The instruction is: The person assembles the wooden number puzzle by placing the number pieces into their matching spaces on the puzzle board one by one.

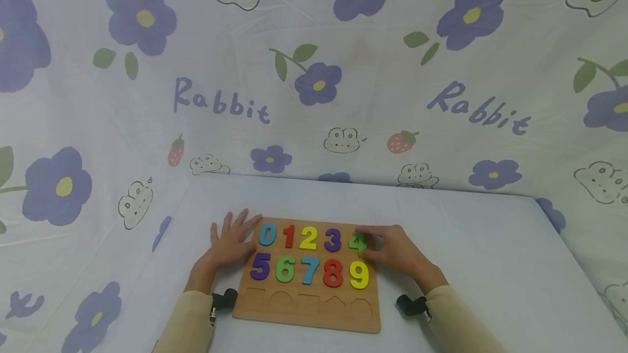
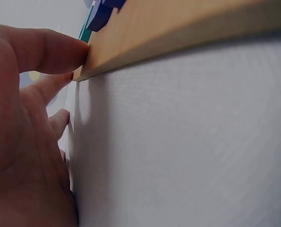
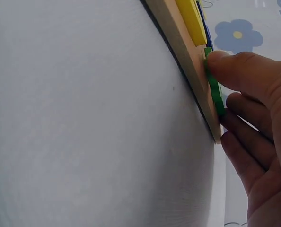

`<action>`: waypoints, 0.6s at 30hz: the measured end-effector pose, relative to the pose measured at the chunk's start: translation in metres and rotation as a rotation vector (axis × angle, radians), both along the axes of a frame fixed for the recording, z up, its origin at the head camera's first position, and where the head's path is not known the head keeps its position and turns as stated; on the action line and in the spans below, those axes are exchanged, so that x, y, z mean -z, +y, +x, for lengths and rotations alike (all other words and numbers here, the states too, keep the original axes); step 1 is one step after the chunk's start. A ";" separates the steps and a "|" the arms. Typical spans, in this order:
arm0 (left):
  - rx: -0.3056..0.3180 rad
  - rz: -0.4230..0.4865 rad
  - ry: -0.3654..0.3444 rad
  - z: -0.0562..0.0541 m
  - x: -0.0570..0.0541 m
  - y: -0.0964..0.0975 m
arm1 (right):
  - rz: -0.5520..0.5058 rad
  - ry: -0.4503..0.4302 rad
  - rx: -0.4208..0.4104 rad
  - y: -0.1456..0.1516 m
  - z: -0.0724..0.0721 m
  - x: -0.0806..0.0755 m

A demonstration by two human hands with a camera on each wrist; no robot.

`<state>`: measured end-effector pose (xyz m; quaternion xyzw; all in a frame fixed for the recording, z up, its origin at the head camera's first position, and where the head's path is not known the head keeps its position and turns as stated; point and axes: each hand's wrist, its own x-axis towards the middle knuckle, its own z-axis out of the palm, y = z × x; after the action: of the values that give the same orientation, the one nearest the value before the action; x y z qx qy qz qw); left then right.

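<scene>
A wooden number puzzle board [image 1: 306, 309] lies flat on the white table, with coloured digits in two rows. My right hand [image 1: 399, 252] is at its upper right corner, pinching the green number 4 [image 1: 358, 242] between thumb and fingers. In the right wrist view the green 4 [image 3: 214, 82] stands slightly proud of the board's face. My left hand [image 1: 230, 244] rests at the board's upper left with its fingers spread. Its thumb [image 2: 69, 52] touches the board's edge near the blue 0 [image 1: 267, 235] and purple 5 [image 1: 260, 267].
Below the 4 sits the yellow 9 [image 1: 359, 275], and left of it the purple 3 [image 1: 332, 240]. Several shallow shape outlines run along the board's near strip. A patterned cloth [image 1: 314, 31] hangs behind the white table [image 1: 490, 266]. Each wrist carries a black camera mount [image 1: 413, 305].
</scene>
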<state>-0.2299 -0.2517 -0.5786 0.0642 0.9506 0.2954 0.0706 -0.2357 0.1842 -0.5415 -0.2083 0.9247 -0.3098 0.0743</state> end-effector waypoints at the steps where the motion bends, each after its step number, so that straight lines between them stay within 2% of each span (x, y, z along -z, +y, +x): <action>1: 0.001 0.001 0.000 0.000 0.000 0.000 | -0.001 0.009 0.001 0.000 0.001 0.000; 7: 0.004 -0.011 -0.004 -0.002 0.002 -0.002 | -0.012 0.095 0.021 0.007 0.003 0.000; 10: 0.006 -0.021 -0.014 -0.001 -0.002 -0.002 | -0.018 0.134 0.038 0.013 0.004 -0.003; 14: 0.009 -0.042 -0.016 0.004 -0.014 -0.002 | -0.016 0.158 0.063 0.022 0.007 -0.011; 18: 0.000 -0.074 0.007 0.016 -0.032 -0.002 | -0.010 0.187 0.107 0.034 0.012 -0.023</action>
<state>-0.2139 -0.2540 -0.5469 0.0625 0.9611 0.2600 0.0695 -0.2235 0.2179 -0.5185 -0.1869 0.9359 -0.2971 -0.0302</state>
